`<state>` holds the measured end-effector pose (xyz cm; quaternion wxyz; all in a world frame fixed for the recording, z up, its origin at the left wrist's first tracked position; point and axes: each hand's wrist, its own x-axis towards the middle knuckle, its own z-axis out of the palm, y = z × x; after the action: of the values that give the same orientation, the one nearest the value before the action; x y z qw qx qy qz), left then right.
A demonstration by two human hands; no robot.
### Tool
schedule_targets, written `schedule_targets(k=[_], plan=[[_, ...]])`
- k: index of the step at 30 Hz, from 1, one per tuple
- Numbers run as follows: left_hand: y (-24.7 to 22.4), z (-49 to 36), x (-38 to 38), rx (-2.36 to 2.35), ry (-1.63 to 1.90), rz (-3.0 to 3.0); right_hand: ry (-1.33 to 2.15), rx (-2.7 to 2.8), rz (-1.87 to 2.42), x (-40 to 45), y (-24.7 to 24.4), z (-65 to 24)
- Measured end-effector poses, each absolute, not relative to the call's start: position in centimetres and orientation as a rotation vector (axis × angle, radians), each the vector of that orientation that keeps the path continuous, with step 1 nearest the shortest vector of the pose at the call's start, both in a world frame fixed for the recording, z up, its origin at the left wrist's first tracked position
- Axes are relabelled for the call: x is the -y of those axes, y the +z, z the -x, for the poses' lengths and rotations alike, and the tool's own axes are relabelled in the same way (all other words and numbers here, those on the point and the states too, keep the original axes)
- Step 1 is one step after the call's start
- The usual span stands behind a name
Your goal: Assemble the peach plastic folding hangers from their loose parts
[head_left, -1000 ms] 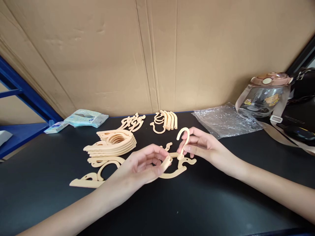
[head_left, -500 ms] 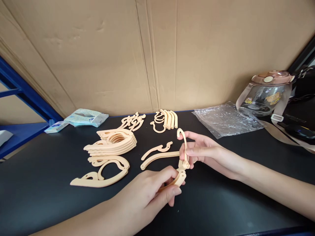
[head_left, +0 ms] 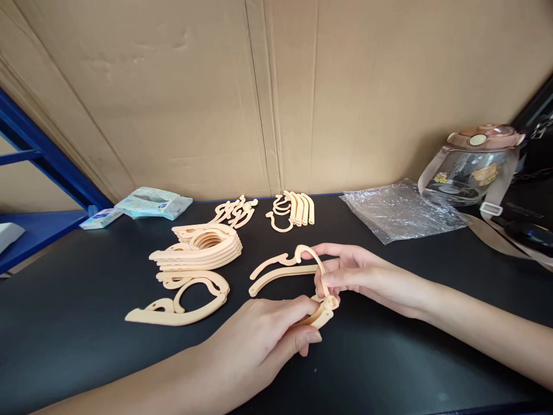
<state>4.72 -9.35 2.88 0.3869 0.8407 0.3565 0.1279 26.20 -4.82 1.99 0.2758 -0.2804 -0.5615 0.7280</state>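
My left hand is closed around a cream plastic hanger arm, whose end sticks out past the fingertips. My right hand pinches a curved hanger hook between thumb and fingers. The hook's round base meets the end of the arm; whether the two are locked together I cannot tell. Just behind my hands lie a long loose hanger arm and a smaller curved piece. To the left are a stack of folded hangers and another folded hanger in front of it.
At the back lie a heap of small curved pieces and a row of arms beside several hooks. A clear plastic bag and a strapped bottle stand right. Tissue packs lie left, before a cardboard wall.
The hook has tipped to the left and lower in my right hand, and its base has come down against the arm's end. The view has shifted slightly.
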Motion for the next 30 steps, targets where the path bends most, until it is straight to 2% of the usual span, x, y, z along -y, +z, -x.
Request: schedule_targets(k=[8, 20, 30], plan=[[2.6, -4.8, 9.4, -0.945, 0.306, -2.111, 1.843, 1.608, 0.699, 5.0, 2.2, -26.4], [2.8, -5.4, 8.9, -1.042, 0.306, -1.951, 1.367, 1.82, 0.804, 5.7, 2.8, -26.1], [2.6, -5.3, 8.8, -1.05, 0.343, -1.857, 1.157, 1.914, 0.802, 6.2, 2.3, -25.9]])
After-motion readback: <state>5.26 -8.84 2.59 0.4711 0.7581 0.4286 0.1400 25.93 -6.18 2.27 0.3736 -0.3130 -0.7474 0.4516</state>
